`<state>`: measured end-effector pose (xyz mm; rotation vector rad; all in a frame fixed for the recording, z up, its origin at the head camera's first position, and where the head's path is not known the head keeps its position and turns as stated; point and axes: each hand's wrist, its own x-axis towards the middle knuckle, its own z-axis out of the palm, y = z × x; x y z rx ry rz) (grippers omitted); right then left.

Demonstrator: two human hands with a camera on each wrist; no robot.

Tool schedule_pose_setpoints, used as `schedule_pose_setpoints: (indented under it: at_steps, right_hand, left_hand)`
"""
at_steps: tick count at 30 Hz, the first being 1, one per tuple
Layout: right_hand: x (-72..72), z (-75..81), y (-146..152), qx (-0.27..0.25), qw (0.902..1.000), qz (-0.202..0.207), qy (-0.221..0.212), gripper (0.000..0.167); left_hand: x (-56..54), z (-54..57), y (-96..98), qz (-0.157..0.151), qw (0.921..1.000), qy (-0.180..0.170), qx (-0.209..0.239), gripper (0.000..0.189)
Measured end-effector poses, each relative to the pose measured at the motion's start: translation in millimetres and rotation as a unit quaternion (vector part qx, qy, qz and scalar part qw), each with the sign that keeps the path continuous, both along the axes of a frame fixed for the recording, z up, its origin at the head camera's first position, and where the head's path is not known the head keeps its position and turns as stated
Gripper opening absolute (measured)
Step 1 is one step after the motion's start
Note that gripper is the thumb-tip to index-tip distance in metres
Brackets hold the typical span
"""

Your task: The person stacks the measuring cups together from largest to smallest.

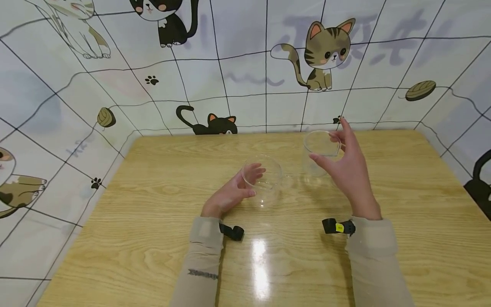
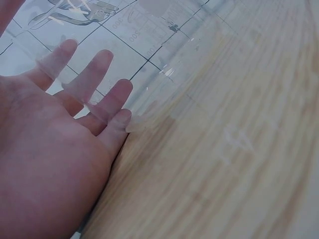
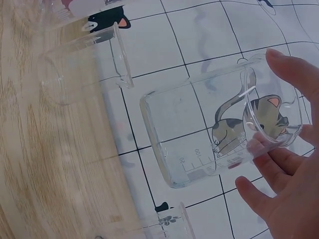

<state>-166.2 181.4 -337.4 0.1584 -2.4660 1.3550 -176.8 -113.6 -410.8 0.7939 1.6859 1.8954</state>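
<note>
A wide clear glass beaker [image 1: 268,197] is at mid-table in the head view. My left hand [image 1: 234,189] curves round its left side, thumb at the near side and fingers at the far side. In the left wrist view, the fingers of this hand [image 2: 55,134] show partly through the glass, which carries printed volume marks. My right hand [image 1: 347,166] holds a second clear beaker [image 3: 199,124] near its rim, between thumb and fingertips. That beaker has a spout and printed marks, and its base seems raised off the wooden table [image 1: 153,256].
A smaller clear vessel [image 3: 84,67] shows beside the held beaker in the right wrist view. More clear glass [image 3: 164,224] shows at the bottom edge there. Behind the table hangs a white grid sheet with cartoon cats [image 1: 245,76].
</note>
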Motion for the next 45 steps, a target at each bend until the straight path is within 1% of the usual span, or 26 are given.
schedule_pose_setpoints:
  at_steps: [3, 11, 21, 26, 29, 38, 45]
  right_hand:
    - [0.0, -0.1, -1.2, -0.001, 1.0, -0.003, 0.001, 0.093]
    - [-2.6, 2.8, -6.0, -0.001, 1.0, -0.005, 0.005, 0.092]
    - [-0.5, 5.6, -4.6, -0.002, 1.0, -0.005, 0.006, 0.091]
    - [0.7, 7.7, -3.6, -0.003, 1.0, -0.006, 0.006, 0.091]
    - [1.9, 7.1, -4.1, -0.005, 1.0, -0.005, 0.004, 0.091]
    - [2.5, 4.4, -4.1, -0.011, 0.9999, -0.008, 0.003, 0.09]
    - [1.9, 3.0, -3.3, -0.011, 0.9999, -0.01, 0.008, 0.09]
  left_hand:
    - [-0.2, 0.6, -1.4, 0.0, 1.0, -0.001, -0.007, 0.069]
    - [-3.3, 1.0, -4.6, -0.004, 0.9999, 0.005, 0.016, 0.069]
    - [-3.6, 0.9, -3.8, -0.004, 0.9999, -0.001, 0.015, 0.07]
    - [-4.7, 0.1, -1.9, -0.005, 0.9997, 0.002, 0.024, 0.069]
    - [-3.8, -1.2, -2.0, -0.006, 0.9996, -0.002, 0.028, 0.068]
    - [-3.3, -2.2, -1.8, 0.0, 0.9997, -0.005, 0.024, 0.068]
    - [-3.0, -1.3, -2.0, 0.006, 0.9999, -0.008, 0.01, 0.068]
